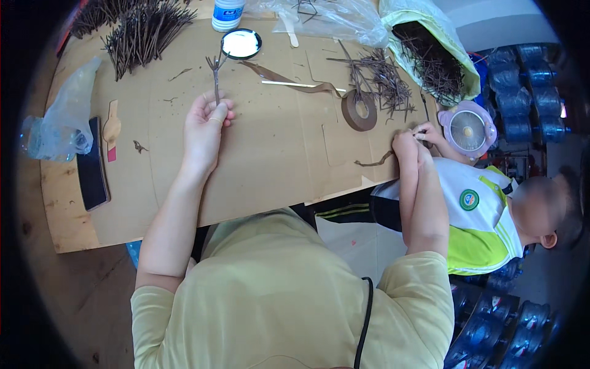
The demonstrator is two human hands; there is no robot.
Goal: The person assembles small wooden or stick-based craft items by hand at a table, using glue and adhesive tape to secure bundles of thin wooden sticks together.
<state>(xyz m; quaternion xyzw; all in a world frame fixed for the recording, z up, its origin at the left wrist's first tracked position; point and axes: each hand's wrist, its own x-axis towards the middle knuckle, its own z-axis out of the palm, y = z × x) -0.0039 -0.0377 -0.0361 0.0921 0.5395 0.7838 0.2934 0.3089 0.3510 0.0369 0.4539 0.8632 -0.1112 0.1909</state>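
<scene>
My left hand point(208, 123) pinches a thin brown forked twig point(216, 79) by its lower end and holds it upright over the cardboard. The twig's tips reach the edge of a dark-rimmed round dish of white paste point(241, 43). At the right table edge, my right hand point(423, 155) overlaps the hands point(428, 131) of a person beside me. Its fingers are hidden among theirs, and what they grip is too small to make out. Nearest to these hands are a roll of brown tape point(359, 111) and a short brown twisted strip point(375, 161).
Bundled brown twigs point(144, 37) stand far left; loose twigs point(384, 80) lie right, beside a sack of twigs point(430, 61). A white bottle point(227, 15) stands behind the dish. A phone point(92, 166), plastic bag point(70, 111) and purple fan point(468, 130) sit near the edges.
</scene>
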